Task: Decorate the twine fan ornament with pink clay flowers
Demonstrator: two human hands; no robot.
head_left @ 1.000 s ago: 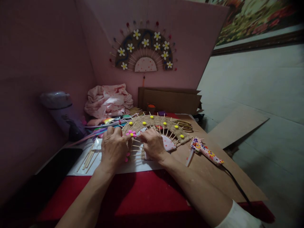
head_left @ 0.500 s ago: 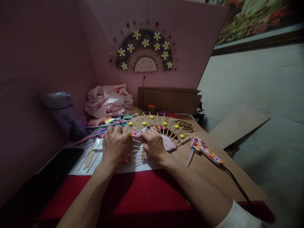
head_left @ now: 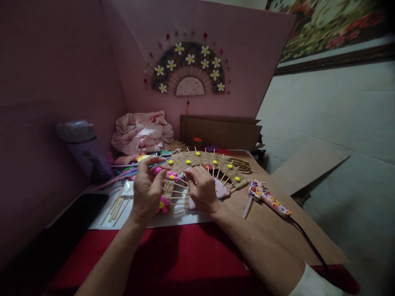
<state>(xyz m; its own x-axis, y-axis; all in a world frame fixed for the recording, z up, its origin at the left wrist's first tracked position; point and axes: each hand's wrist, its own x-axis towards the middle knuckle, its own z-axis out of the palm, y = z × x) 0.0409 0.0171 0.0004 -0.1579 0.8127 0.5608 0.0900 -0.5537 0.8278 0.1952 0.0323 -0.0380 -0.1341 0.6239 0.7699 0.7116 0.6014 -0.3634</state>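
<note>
a: so where's the fan [head_left: 212, 162]?
b: flat on the table [head_left: 191, 250], its long axis left to right. the left hand [head_left: 147, 189] pinches a pink petal [head_left: 157, 169] beside the flower [head_left: 172, 176]. the right hand [head_left: 202, 190] curls on the weave, grip unclear.

The woven fan [head_left: 205, 158] lies between skewers [head_left: 115, 207] on its left and a glue gun [head_left: 267, 197] on its right.

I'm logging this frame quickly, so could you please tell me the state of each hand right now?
Left hand: closed on a small pink piece.
Right hand: fingertips on the woven fan; grip cannot be told.
</note>
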